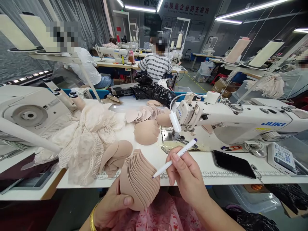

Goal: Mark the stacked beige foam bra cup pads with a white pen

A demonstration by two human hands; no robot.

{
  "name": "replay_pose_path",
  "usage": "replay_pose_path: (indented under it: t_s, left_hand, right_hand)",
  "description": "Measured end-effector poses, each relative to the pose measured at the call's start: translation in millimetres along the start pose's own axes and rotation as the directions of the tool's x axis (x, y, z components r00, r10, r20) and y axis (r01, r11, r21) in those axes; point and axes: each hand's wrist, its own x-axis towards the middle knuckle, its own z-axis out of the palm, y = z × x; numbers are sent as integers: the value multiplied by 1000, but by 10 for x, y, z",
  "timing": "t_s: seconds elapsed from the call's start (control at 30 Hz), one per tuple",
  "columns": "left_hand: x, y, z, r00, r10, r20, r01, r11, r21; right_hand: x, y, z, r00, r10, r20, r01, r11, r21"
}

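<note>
**Trainee:** Identify the step in hand.

**Instructor:** Judged from the posture, marking. The right hand (185,175) pinches a white pen (173,159) between thumb and fingers, its lower tip directed at the layered edges of a stack of beige cups (141,179). (Whether the tip touches an edge or sits just off it cannot be told.)

**Trainee:** State the condition of the left hand (114,200) and the position of the stack.

**Instructor:** The left hand is closed around the left side of the stack, thumb laid across the nearest cup. The stack is fanned in steps, located between the two hands, at the near edge of the bench (204,159).

**Trainee:** List the adjacent items.

**Instructor:** Ahead of the left hand, just beyond the stack: a loose pile of cups (117,154). Ahead and to its left: lace fabric (81,141). Ahead and to the right of the right hand: a sewing machine (240,117). Directly right of that hand: a phone (233,163), lying flat.

**Trainee:** What does the next move call for?

**Instructor:** In my judgement, a firm left grip and a short, controlled pen stroke across the edges. Caution: a slack thumb could let the layers slip and misalign the marks.
</note>
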Motion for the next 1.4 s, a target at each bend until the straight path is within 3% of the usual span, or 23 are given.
replay_pose_path:
  t_s: [0.2, 0.33, 0.5, 0.67, 0.87, 1.0, 1.2, 1.4]
  left_hand:
    - [-35, -20, -57, 999, 1, -50, -1, 1000, -1]
    - [-34, -24, -56, 999, 12, -38, -11, 1000, 9]
    - [-17, -4, 8, 999, 26, -29, -26, 1000, -3]
    - [-2, 0, -13, 999, 13, -36, -13, 1000, -7]
    - [41, 10, -52, 998, 24, 52, -25, 999, 27]
    - [48, 19, -69, 999, 15, 39, -17, 999, 48]
    - [68, -20, -176, 992, 26, 125, -33, 998, 59]
    - [85, 32, -163, 991, 17, 134, -28, 996, 81]
  right_hand:
    - [-35, 13, 34, 997, 24, 75, -26, 999, 23]
    - [-43, -7, 40, 999, 3, 32, -3, 1000, 12]
    - [-45, -20, 60, 996, 27, 84, -27, 1000, 0]
    - [-46, 9, 65, 999, 0, 49, -1, 1000, 11]
    - [-52, 20, 94, 995, 36, 95, -36, 999, 3]
    - [-52, 17, 83, 998, 21, 57, -23, 999, 37]
    - [-88, 4, 103, 995, 6, 96, -5, 1000, -12]
    - [-66, 31, 124, 997, 0, 82, -1, 1000, 3]
